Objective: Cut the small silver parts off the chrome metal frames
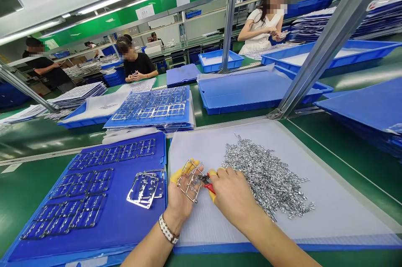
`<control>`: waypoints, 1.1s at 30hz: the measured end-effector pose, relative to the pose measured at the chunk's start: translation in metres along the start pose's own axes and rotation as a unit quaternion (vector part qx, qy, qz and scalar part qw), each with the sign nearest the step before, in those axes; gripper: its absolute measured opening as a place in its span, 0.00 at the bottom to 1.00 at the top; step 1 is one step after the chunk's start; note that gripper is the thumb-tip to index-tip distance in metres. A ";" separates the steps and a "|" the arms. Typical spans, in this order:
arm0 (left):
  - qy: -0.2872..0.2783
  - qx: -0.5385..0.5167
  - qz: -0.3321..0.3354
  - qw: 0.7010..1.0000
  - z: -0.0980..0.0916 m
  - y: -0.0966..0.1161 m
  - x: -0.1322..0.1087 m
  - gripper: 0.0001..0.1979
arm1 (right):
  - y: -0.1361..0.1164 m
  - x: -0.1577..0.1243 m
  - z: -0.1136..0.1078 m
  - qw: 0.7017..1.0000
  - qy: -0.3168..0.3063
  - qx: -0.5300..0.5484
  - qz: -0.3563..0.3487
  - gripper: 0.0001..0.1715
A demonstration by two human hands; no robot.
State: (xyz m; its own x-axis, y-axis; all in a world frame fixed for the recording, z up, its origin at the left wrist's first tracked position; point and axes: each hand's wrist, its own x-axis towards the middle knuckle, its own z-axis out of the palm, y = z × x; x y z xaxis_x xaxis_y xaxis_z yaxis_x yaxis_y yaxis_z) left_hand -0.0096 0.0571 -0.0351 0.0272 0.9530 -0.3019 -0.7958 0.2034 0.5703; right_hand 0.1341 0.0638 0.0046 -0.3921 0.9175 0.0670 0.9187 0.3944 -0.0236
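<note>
My left hand, with yellow covers on some fingers, holds a shiny metal frame with small parts attached, palm up. Closed around red-handled cutters, my right hand has their jaws at the frame's right side. Just right of my hands, a pile of small silvery pieces lies on a white sheet. To the left, a blue board bears several metal frames in rows, and a few overlapping ones lie near its right edge.
Behind the board, more frames lie on a stack of blue sheets. A blue tray stands beyond the white sheet. Slanted metal posts rise from the bench. At the right is a blue stack. Several people sit or stand further back.
</note>
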 end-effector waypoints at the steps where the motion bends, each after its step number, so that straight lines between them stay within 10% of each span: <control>1: 0.002 0.006 0.006 1.000 0.000 0.000 0.000 0.18 | 0.000 0.001 -0.001 1.000 -0.004 -0.002 -0.001 0.08; 33: 0.048 0.045 0.084 0.994 0.005 0.000 -0.002 0.18 | -0.017 -0.014 0.008 0.999 0.003 0.050 -0.015 0.14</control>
State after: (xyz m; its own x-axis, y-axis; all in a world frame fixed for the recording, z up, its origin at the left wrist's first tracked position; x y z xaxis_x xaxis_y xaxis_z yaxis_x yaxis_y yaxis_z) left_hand -0.0067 0.0566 -0.0313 -0.1621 0.9502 -0.2661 -0.7273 0.0672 0.6830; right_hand 0.1237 0.0451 -0.0037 -0.4187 0.9051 0.0745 0.8970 0.4250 -0.1212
